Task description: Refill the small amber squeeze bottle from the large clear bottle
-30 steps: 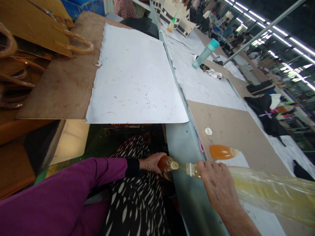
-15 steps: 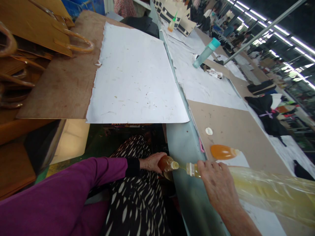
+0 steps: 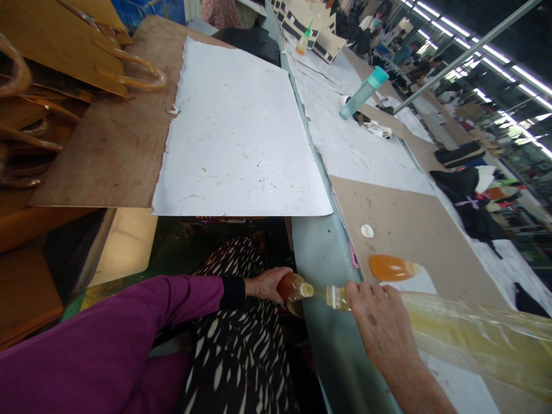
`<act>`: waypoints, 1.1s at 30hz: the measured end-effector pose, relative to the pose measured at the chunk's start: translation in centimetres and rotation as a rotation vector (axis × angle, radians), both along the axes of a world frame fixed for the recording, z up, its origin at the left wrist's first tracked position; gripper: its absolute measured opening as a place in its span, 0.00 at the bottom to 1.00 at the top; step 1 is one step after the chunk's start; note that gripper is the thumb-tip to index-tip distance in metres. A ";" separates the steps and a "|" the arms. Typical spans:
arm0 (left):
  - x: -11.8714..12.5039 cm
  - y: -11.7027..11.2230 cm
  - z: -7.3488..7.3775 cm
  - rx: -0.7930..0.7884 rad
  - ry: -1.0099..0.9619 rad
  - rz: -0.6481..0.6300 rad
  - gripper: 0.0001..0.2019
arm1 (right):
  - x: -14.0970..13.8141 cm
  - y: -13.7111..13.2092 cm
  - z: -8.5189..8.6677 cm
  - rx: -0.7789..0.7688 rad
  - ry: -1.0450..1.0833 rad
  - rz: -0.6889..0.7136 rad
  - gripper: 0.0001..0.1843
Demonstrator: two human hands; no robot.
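My left hand [image 3: 269,284] is wrapped round a small squeeze bottle [image 3: 291,287] of amber liquid, its open mouth facing right. My right hand [image 3: 380,313] grips the neck of a large clear plastic bottle [image 3: 474,330] of pale yellow liquid, which lies tilted toward the small one. Between the two mouths runs a thin yellowish stream. Beyond my right hand, a second amber bottle [image 3: 392,268] lies on the brown board [image 3: 401,213]. A round whitish disc [image 3: 367,230] rests near it.
A white sheet [image 3: 241,132] covers the brown wooden board [image 3: 99,132] ahead. Handled tan pieces [image 3: 133,75] are stacked at left. On the long table stand a teal bottle [image 3: 364,92] and a green-tipped glue bottle [image 3: 303,41]. People work in the background.
Both hands hold nearly the same pose, and the stream still runs between the bottles. The view has shifted very slightly.
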State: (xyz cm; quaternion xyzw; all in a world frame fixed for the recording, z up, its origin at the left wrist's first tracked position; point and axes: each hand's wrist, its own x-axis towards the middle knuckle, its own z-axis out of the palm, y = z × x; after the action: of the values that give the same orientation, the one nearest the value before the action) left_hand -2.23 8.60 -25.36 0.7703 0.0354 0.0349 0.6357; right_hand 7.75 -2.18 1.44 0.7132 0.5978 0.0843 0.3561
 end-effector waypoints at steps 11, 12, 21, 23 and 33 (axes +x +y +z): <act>0.0 0.1 -0.4 0.007 -0.024 -0.008 0.39 | 0.2 0.1 0.0 0.009 -0.015 0.064 0.12; 0.0 0.1 -0.4 0.009 -0.028 -0.007 0.39 | 0.1 0.2 0.0 0.007 -0.027 0.062 0.12; 0.0 0.0 -0.1 -0.001 0.007 -0.002 0.39 | -0.2 0.3 -0.1 -0.010 -0.016 0.023 0.12; 0.0 0.1 0.0 -0.004 0.011 -0.001 0.39 | -0.2 0.4 -0.1 -0.011 -0.014 0.018 0.12; 0.0 -0.1 -0.3 0.012 -0.003 0.001 0.40 | -0.2 0.5 0.0 -0.026 -0.006 -0.031 0.13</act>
State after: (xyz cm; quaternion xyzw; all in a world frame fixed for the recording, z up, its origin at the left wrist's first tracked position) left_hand -2.20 8.53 -25.67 0.7739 0.0346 0.0366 0.6313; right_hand 7.55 -1.70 1.43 0.7175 0.5866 0.0731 0.3684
